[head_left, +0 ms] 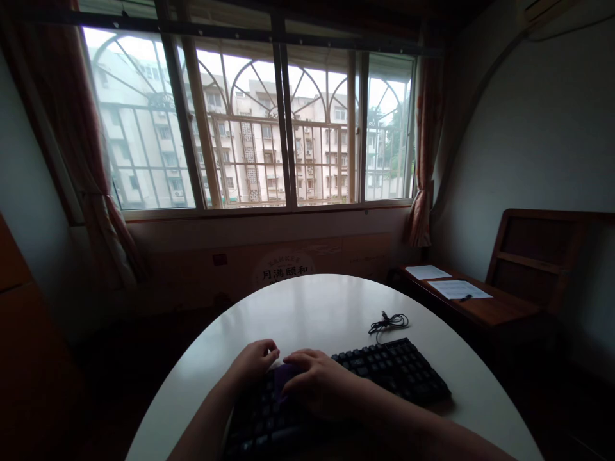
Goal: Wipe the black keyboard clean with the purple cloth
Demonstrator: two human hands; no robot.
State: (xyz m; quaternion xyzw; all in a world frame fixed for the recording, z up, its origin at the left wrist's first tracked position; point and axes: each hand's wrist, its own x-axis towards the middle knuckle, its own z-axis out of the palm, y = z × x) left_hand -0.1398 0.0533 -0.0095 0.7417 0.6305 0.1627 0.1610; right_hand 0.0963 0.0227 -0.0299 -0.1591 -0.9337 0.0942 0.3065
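closest to me is the long black plastic keyboard with black keys [402, 371], slanting across the table from near left to far right, its left part partly hidden under my forearms. over that left part my right hand [319, 381] holds a small, flat purple piece (cloth or something stiffer, i can't tell) [281, 384], thumb on the near side and fingers on the far side. the piece lies to the left of my right palm, and by my judgement that is the relation that counts: my right hand is on it, while my left hand [254, 358] is just beyond its left edge, fingers curled, and whether they pinch the small white bit [278, 363] between the hands i can't tell. farther off, past the keyboard's far edge, a bundled thin black cable [390, 322] lies on the smooth white round-edged tabletop [307, 301].
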